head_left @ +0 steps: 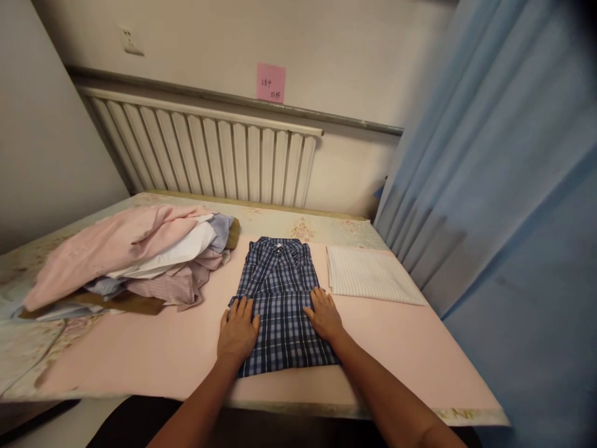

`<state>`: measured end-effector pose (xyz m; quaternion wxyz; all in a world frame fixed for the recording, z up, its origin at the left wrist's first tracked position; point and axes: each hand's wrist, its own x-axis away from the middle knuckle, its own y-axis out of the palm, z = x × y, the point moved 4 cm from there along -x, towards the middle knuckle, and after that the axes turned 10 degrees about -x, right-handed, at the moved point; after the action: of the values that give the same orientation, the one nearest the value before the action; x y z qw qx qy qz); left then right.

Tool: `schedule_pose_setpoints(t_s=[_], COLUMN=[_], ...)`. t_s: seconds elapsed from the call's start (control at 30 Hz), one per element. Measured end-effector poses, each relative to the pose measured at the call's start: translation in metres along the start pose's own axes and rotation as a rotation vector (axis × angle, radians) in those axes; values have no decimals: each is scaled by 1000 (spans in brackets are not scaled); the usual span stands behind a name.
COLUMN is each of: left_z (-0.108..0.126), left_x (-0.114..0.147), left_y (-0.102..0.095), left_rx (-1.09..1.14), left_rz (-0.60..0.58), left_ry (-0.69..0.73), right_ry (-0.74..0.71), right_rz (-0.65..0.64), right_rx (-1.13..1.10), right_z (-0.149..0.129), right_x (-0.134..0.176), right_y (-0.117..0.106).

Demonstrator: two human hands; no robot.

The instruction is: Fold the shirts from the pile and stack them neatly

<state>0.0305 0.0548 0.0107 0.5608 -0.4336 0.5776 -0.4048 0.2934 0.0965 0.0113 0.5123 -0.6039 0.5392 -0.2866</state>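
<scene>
A blue and white plaid shirt (284, 330) lies folded on the pink mat in front of me, its collar toward the wall. A folded edge crosses it at about mid-height, just ahead of my fingers. My left hand (237, 330) rests flat on the shirt's left edge with the fingers stretched out. On the right edge, my right hand (324, 315) lies palm down, fingers spread. Neither hand grips the cloth.
A loose heap of clothes (116, 249), pink, white and brown, sits at the left. Right of the shirt lies a folded cream striped cloth (373, 274). The pink mat (153, 354) covers the table. A radiator (209, 149) stands behind, and a blue curtain (489, 155) hangs at the right.
</scene>
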Motion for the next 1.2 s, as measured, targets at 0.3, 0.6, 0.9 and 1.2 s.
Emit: schedule_pose_setpoints(t_s=[0.3,0.6,0.9,1.2], left_z=[1,0,18,87], left_x=[0,0,-1,28], left_y=[-1,-1,-32,-31], left_rx=[-7,-11,-77,34], left_rz=[2,-16,-25,-47], left_ry=[1,11,-19,183], right_ry=[-115,-109,-115,-110], right_rz=[92,100,129,138], right_rx=[-92,-142,-124,-123], right_z=[-55,-64,-68,-66], right_x=[38,64,65,65], right_y=[-12,4,-1,4])
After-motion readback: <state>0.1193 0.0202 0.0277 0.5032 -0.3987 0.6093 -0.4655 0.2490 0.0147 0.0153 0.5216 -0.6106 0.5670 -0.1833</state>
